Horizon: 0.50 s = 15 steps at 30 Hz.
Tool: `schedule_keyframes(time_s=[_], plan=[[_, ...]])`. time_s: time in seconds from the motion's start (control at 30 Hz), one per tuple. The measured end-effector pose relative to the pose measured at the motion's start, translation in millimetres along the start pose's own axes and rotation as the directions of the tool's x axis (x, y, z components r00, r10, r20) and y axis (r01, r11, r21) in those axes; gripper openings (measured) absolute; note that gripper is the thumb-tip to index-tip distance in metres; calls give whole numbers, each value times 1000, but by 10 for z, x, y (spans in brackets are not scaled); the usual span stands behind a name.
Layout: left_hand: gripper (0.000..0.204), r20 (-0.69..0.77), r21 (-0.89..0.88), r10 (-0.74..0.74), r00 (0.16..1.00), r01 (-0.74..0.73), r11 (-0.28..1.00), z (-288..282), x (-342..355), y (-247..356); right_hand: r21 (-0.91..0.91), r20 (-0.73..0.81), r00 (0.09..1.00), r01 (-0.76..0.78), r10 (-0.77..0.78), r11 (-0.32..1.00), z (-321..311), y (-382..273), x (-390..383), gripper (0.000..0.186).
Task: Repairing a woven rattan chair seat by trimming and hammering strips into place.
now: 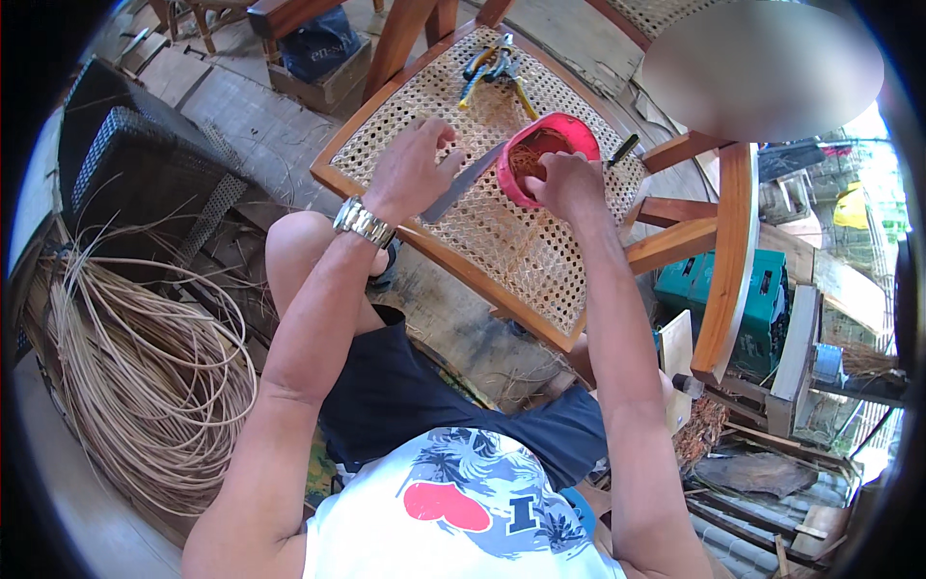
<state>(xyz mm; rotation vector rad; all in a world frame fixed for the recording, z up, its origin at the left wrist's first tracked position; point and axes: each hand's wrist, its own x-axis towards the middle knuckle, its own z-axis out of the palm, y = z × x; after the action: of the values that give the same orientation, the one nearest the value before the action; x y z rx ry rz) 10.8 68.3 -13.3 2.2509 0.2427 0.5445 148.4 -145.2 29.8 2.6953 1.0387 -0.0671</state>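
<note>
A woven cane seat panel (516, 246) in a brown wooden frame lies in front of me. On it rests a red bowl (582, 132) with a tangle of thin brown fibres (526, 159) inside. My right hand (571, 185) is at the bowl's near right side, its curled fingers dipping over the rim; whatever they pinch is hidden. Just left of the bowl my left hand (415, 172) hovers above the cane, fingers apart and nothing in them. A flat grey blade (463, 185) lies between that hand and the bowl. Beyond are pliers (494, 66) with yellow and blue handles.
A black pen-like tool (624, 150) lies at the seat's right edge. Wooden chair parts (730, 261) rise on the right, before a green crate (762, 299). A big coil of cane strands (145, 376) fills the left side, below a dark perforated box (145, 183).
</note>
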Motion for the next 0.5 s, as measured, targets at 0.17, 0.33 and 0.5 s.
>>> schedule_keyframes(time_s=[0.17,0.33,0.5], plan=[[37,15,63,36,999,-37,997,-57,5,-45,150,-28,997,-69,74,986,131,92,202,23],[35,42,34,2,999,-3,999,-67,52,-21,460,-74,997,35,0,887,73,309,111,17],[35,61,34,15,998,-17,999,-44,39,14,726,34,992,-108,121,679,-2,423,74,18]])
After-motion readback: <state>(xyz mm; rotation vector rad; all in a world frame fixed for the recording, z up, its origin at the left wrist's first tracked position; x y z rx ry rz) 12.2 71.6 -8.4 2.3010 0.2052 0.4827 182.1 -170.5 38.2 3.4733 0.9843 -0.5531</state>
